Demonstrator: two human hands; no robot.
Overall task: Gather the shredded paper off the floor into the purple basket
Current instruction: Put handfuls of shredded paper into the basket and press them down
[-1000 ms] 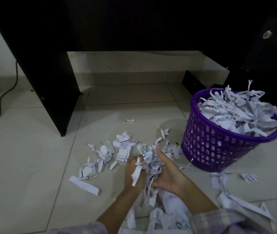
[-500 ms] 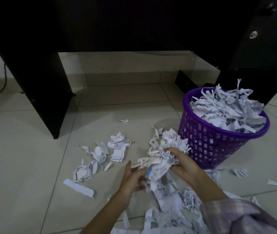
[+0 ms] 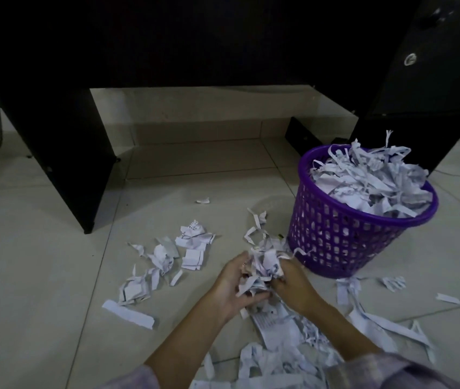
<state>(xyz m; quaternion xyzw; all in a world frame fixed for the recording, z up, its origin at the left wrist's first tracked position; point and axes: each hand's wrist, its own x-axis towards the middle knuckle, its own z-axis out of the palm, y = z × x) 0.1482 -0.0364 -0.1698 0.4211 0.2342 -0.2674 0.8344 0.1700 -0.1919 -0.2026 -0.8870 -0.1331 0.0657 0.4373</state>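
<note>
Head view: left hand point(image 3: 230, 287) and right hand point(image 3: 293, 287) cup shredded paper point(image 3: 262, 265)

One basket point(image 3: 343, 242), two hands point(image 3: 231, 287), perhaps.

The basket point(image 3: 343, 237), heaped with shredded paper point(image 3: 369, 181), stands on the floor point(image 3: 40, 276) right of the hands point(image 3: 262, 279); loose scraps point(image 3: 164, 259) lie left, and a desk point(image 3: 167, 37) stands behind.
</note>
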